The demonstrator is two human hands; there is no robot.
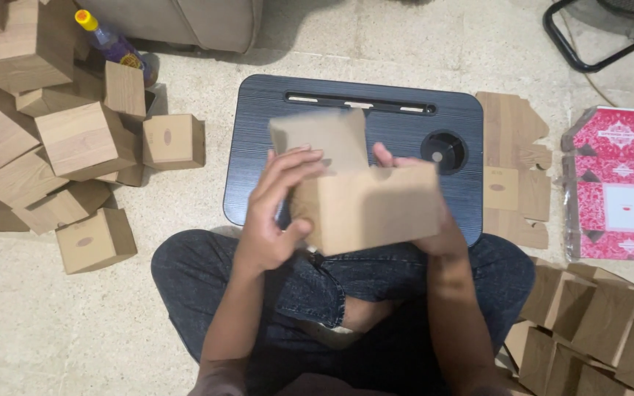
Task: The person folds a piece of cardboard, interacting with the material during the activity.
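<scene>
Brown cardboard box (365, 205) held above lap and front edge of dark lap tray (376, 110), top flap raised. Left hand (273, 213) clamps box's left side, fingers on top edge, thumb on front face. Right hand (434, 220) mostly hidden behind right side, fingertip showing at flap base. Finished boxes (75, 139) piled left; flat red cartons (618, 191) right.

Box pile (60, 132) crowding left; bare floor (60, 330) beside knee

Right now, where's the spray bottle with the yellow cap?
In the head view, the spray bottle lies on the floor at top left, beside the pile of folded boxes.
</scene>
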